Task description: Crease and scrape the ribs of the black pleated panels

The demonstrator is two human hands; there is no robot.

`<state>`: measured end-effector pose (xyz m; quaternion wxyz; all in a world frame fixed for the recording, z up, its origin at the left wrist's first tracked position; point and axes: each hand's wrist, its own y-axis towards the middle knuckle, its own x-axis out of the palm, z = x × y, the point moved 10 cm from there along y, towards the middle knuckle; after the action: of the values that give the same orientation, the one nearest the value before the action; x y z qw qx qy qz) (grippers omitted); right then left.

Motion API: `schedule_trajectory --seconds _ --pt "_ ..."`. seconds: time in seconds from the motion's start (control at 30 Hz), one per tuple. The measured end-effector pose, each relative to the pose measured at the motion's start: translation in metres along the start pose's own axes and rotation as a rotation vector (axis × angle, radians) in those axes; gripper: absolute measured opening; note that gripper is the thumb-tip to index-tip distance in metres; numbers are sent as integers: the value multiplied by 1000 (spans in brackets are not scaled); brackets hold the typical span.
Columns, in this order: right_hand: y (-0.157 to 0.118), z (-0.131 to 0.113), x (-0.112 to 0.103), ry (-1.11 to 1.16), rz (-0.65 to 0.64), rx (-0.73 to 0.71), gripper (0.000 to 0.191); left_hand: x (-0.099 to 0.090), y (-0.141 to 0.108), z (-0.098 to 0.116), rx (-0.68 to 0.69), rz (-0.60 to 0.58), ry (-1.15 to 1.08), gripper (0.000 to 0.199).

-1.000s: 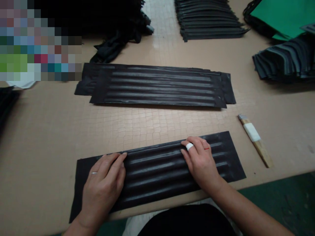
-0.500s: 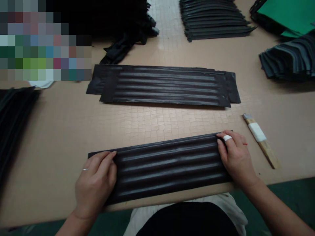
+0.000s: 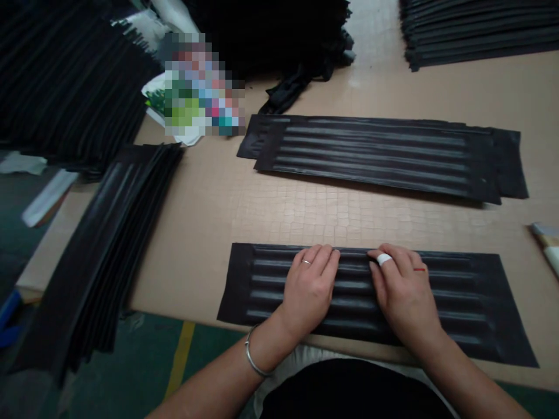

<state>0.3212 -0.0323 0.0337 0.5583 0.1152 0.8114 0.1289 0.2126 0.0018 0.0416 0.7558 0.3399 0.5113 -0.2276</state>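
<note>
A long dark brown ribbed panel [image 3: 458, 294], which looks like padded leather, lies flat along the near edge of the table. My left hand [image 3: 309, 286] rests over its middle, fingers bent together at the far edge. To its right, my right hand [image 3: 405, 285] pinches that same edge between thumb and fingers; white tape wraps one finger. The left fingertips and thumb are partly hidden. Behind them lies a small pile of similar ribbed panels [image 3: 371, 152], its pieces not quite lined up.
More ribbed panels [image 3: 87, 250] overlap at the left, hanging past the table edge. Dark stacks [image 3: 279, 35] and layered strips [image 3: 480, 29] stand at the back. A brush-like wooden tool [image 3: 545, 235] lies at the right. A white and green packet [image 3: 192, 131] sits back left.
The view has swung left. My hands have come closer together along the panel's far edge, from near its two ends to around its middle.
</note>
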Motion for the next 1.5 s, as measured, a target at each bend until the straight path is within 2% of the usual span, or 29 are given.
schedule_trajectory --seconds 0.17,0.27,0.37,0.53,0.67,0.77,0.83,0.9,0.97,1.07,1.17,1.23,1.33,1.43,1.5 --pt "7 -16 13 27 -26 -40 16 2 -2 0 -29 34 -43 29" --pt "5 -10 10 36 -21 -55 14 0 -6 -8 -24 12 -42 30" --pt "-5 16 -4 9 -4 -59 18 -13 -18 -31 -40 15 -21 31" --pt "-29 77 -30 -46 -11 -15 27 -38 -51 -86 -95 21 66 32" --pt "-46 126 -49 -111 -10 30 25 -55 -77 -127 -154 21 140 37" --pt "-56 149 -60 -179 21 47 24 -62 -90 -142 -180 45 145 37" --pt "-60 151 -65 -257 44 67 25 -64 -95 -145 -211 76 116 38" --pt "-57 140 -64 -308 69 116 26 -64 -98 -146 -249 99 77 40" --pt "-47 110 -53 -274 85 134 26 -62 -98 -144 -259 101 43 43" --pt "-20 38 -19 -89 49 37 21 -58 -97 -138 -205 89 -7 47" --pt "11 -33 20 65 -30 -27 29 -56 -97 -135 -136 70 -30 50" --pt "29 -75 43 122 -96 -76 30 -55 -98 -135 -101 52 -20 52" --pt "49 -129 75 153 -215 -171 21 -54 -99 -137 -53 51 4 55" --pt "61 -159 95 162 -271 -212 21 -53 -100 -141 -29 79 -6 57" --pt "64 -159 98 149 -271 -194 21 -50 -100 -144 -37 78 -31 59"
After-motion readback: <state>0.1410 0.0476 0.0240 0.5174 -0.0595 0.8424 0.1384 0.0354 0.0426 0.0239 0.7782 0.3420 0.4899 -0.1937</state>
